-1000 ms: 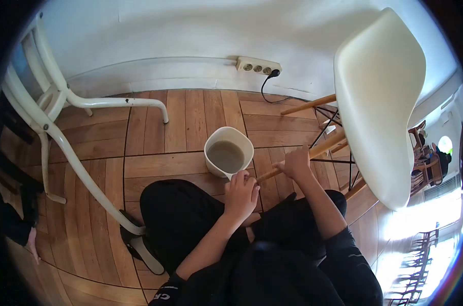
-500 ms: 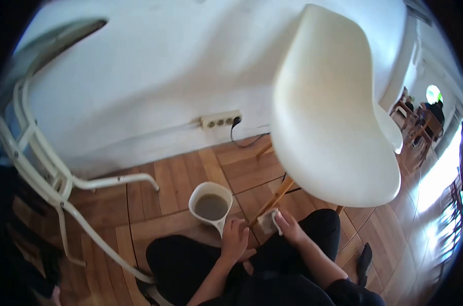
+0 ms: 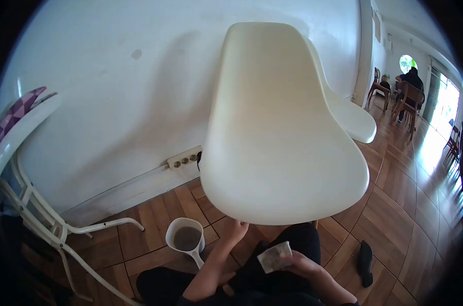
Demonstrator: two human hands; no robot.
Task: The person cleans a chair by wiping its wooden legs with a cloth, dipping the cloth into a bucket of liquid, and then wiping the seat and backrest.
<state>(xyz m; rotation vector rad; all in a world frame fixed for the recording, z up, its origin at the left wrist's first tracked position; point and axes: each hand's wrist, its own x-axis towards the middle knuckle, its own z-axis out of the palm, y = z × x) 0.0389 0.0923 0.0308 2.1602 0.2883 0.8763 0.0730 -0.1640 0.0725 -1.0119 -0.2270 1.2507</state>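
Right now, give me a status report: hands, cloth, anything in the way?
Right hand grips cloth. Left hand at chair seat underside, grip hidden. Jug of murky water on floor beside left arm.

A cream moulded plastic chair seat (image 3: 282, 137) fills the middle of the view, its front edge toward the camera. The left hand (image 3: 235, 230) reaches up to that edge, its fingertips hidden beneath the shell. The right hand (image 3: 302, 265) closes its grip on a crumpled grey-white cloth (image 3: 273, 256), just below the seat and above dark-trousered knees. A white plastic jug (image 3: 196, 259) of murky water stands on the wooden parquet floor (image 3: 394, 204), near the left forearm. A white power strip (image 3: 183, 160) sits on the wall. A white tubular metal chair frame (image 3: 42, 219) stands far left, and a black shoe (image 3: 365, 262) lies to the right.
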